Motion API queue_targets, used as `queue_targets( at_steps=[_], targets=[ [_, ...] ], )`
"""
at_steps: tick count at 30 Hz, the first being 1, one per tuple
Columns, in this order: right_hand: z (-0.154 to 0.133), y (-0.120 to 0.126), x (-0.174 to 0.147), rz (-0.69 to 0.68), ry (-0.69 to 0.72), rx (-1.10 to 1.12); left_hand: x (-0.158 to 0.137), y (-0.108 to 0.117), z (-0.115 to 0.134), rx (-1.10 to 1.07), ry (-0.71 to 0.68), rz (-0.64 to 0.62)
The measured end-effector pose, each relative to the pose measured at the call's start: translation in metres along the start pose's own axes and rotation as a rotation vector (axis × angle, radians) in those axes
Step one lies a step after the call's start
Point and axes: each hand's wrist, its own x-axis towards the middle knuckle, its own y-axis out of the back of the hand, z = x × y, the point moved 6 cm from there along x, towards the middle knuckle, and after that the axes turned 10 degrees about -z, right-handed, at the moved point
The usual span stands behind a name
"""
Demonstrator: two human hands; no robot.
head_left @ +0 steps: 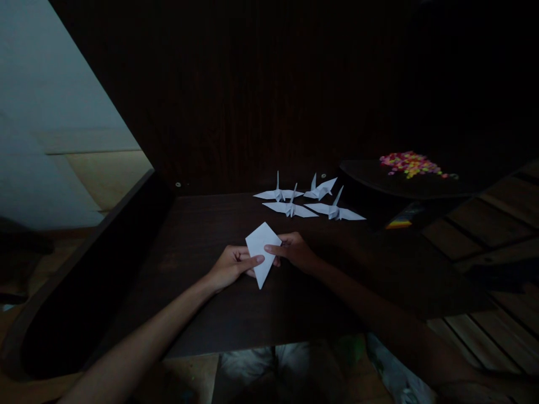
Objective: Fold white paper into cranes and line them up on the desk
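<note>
A white sheet of folded paper [261, 242], kite-shaped with its long point toward me, is held above the dark desk [202, 224]. My left hand [234, 265] pinches it from the left, thumb on its face and fingers behind. On the right edge my right hand [293, 250] grips it the same way, thumb lying on the paper. Beyond my hands stand several white paper cranes [290, 209] with wings spread, close together near the back of the desk. The fingers behind the paper are partly hidden.
At the right, a dark rounded shelf [366, 174] bears a heap of small colourful pieces [410, 164]. A rainbow-striped item [399, 223] shows beneath it. A dark raised side panel [84, 280] bounds the desk on the left, and a tall dark back panel [252, 95] rises behind the cranes.
</note>
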Motion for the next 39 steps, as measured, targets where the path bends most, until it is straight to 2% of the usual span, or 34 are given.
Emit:
queue_targets(
  at_steps=[7, 13, 16, 21, 24, 28, 33, 39],
  targets=[
    [0.001, -0.004, 0.0, 0.014, 0.001, -0.091, 0.0, -0.002, -0.004, -0.001, 0.016, -0.042],
    [-0.005, -0.003, -0.001, 0.067, 0.06, -0.121, -0.001, 0.006, -0.003, -0.009, -0.014, 0.063],
    [-0.006, -0.001, -0.002, 0.089, 0.091, -0.152, -0.001, 0.006, -0.002, -0.014, -0.022, 0.069],
    [-0.009, 0.004, -0.004, 0.196, 0.165, -0.175, 0.0, 0.006, -0.004, -0.044, 0.0, 0.016],
    [-0.01, 0.006, -0.003, 0.241, 0.189, -0.155, 0.001, 0.009, -0.004, -0.018, -0.002, 0.037],
    [-0.009, 0.001, -0.002, 0.203, 0.212, -0.113, 0.0, 0.013, 0.0, 0.038, -0.048, 0.08],
    [-0.004, -0.009, 0.0, 0.095, 0.174, -0.122, -0.002, 0.015, 0.004, 0.084, -0.091, 0.096],
    [-0.005, -0.007, -0.001, 0.125, 0.177, -0.095, -0.002, 0.006, 0.003, 0.003, -0.073, -0.001]
  ],
)
